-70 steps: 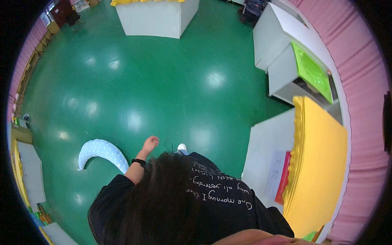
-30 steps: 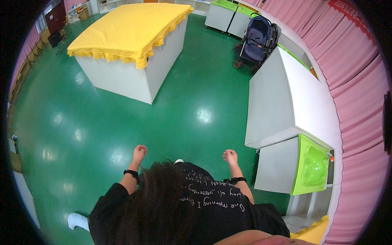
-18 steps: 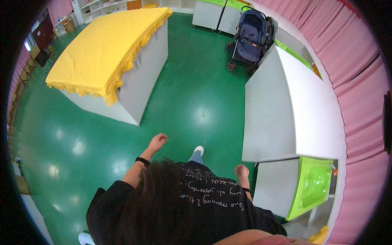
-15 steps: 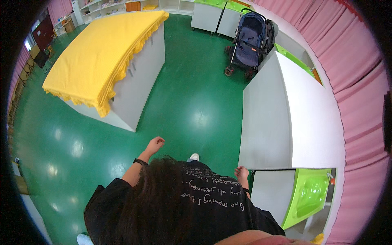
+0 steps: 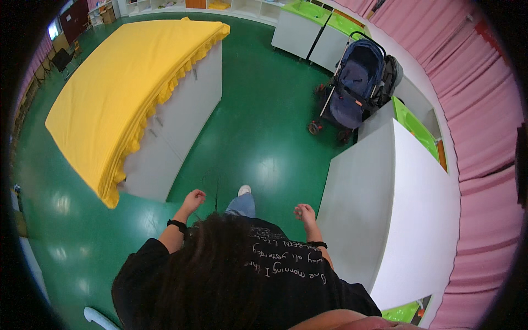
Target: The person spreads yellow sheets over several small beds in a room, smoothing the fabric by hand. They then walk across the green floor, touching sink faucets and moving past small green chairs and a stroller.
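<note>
My left hand (image 5: 195,198) hangs in the air over the floor, close to the near corner of a grey cabinet (image 5: 159,159) draped with a yellow cloth (image 5: 137,71). Its fingers are loosely bent and nothing shows in them. My right hand (image 5: 304,212) is held out beside the white-topped cabinet (image 5: 418,214), apart from it. Its fingers curl a little, with gaps between them, and it too is without any object. Each wrist wears a black band. One white shoe (image 5: 244,190) steps forward on the floor between the hands.
Green floor (image 5: 264,126) runs ahead between the two cabinets. A dark blue stroller (image 5: 355,82) stands ahead on the right. Beyond it are units with green basins (image 5: 308,11). Pink curtains (image 5: 484,154) line the right side. A dark chair (image 5: 62,59) is far left.
I have moved forward: the stroller and both cabinets are nearer, and the green basin on the near right has mostly slid out of view. My right hand has swung forward; the left stays raised.
</note>
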